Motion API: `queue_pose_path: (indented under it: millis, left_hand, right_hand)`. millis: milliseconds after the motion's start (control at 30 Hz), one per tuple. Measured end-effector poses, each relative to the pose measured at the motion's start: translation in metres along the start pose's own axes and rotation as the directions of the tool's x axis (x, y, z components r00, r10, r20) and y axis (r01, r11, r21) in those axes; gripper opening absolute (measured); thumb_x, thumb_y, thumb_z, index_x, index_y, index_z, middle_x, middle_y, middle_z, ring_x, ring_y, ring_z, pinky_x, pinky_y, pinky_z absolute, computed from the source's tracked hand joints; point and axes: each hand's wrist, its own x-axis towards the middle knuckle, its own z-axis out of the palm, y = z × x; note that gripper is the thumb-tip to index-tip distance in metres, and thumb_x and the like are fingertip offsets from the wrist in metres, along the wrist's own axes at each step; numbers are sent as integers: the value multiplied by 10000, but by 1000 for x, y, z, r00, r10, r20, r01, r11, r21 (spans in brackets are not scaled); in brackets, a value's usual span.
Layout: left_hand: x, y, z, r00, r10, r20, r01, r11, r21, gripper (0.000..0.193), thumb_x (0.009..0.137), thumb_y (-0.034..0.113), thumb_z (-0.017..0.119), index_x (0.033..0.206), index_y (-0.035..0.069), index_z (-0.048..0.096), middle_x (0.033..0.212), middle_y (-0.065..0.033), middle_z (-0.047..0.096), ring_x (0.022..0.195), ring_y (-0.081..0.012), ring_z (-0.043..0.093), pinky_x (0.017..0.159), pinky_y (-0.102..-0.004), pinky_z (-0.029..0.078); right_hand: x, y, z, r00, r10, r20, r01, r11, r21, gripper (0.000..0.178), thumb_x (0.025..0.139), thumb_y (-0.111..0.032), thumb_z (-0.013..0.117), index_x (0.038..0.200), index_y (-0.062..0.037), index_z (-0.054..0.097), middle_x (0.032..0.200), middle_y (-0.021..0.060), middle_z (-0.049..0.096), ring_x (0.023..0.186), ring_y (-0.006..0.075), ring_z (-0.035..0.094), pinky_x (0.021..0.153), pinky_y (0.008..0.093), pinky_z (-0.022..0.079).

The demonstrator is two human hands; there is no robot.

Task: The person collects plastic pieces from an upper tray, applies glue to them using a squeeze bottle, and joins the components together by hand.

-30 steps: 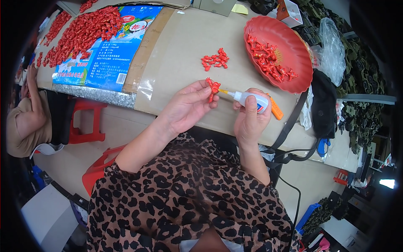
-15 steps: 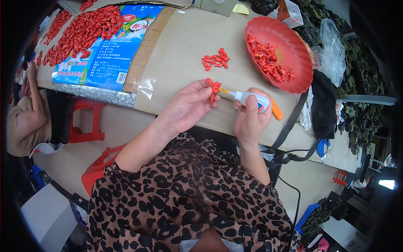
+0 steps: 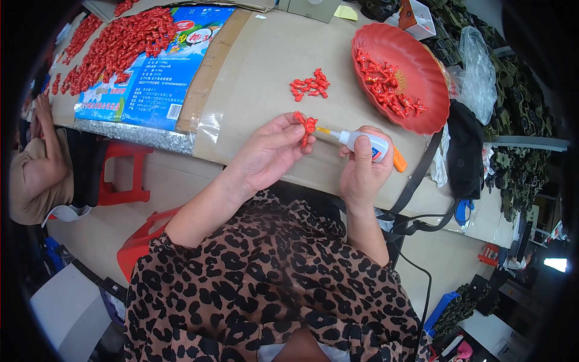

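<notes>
Over the table's near edge, my left hand point(image 3: 274, 151) pinches a small shiny red figurine point(image 3: 309, 125) between thumb and fingers. My right hand point(image 3: 365, 175) is wrapped round a white glue bottle point(image 3: 367, 145), its thumb pressed on the side. The bottle lies nearly level, and its thin yellowish nozzle point(image 3: 325, 131) points left, with the tip close to the figurine. Whether the tip touches cannot be made out. A small heap of red pieces point(image 3: 310, 84) lies on the table beyond my hands. To the right of it, a red scalloped bowl point(image 3: 431, 78) holds several red figurines point(image 3: 386, 81).
A large pile of red pieces point(image 3: 120, 51) covers a blue printed cardboard sheet point(image 3: 163, 90) at the far left. An orange stick-like object point(image 3: 399, 160) lies behind my right hand. A black bag point(image 3: 464, 151) with a strap sits at right. Another person's arm point(image 3: 51, 145) shows at left.
The glue bottle and my right hand have shifted very slightly to the right, drawing the nozzle back a little from the figurine. My left hand stays almost still.
</notes>
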Motion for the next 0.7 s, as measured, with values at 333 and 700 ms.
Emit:
queue_pose_path:
  millis: [333, 700]
  left_hand:
    - [0, 0, 1, 1000, 16, -7, -16, 1000, 17, 149, 808, 46, 518, 951, 38, 478, 891, -61, 536, 814, -144, 511, 757, -274, 414]
    - [0, -1, 1, 1000, 19, -15, -18, 999, 30, 138, 809, 44, 516, 941, 45, 477, 894, -61, 536, 814, -144, 510, 757, -273, 415]
  right_hand:
    - [-1, -2, -2, 1000, -13, -5, 13, 999, -30, 174, 788, -118, 567, 874, -4, 467, 799, 83, 491, 575, 139, 472, 500, 264, 395]
    - [0, -4, -2, 1000, -22, -9, 22, 998, -62, 163, 791, -104, 557, 879, -5, 462, 796, 83, 488, 575, 135, 465, 500, 264, 391]
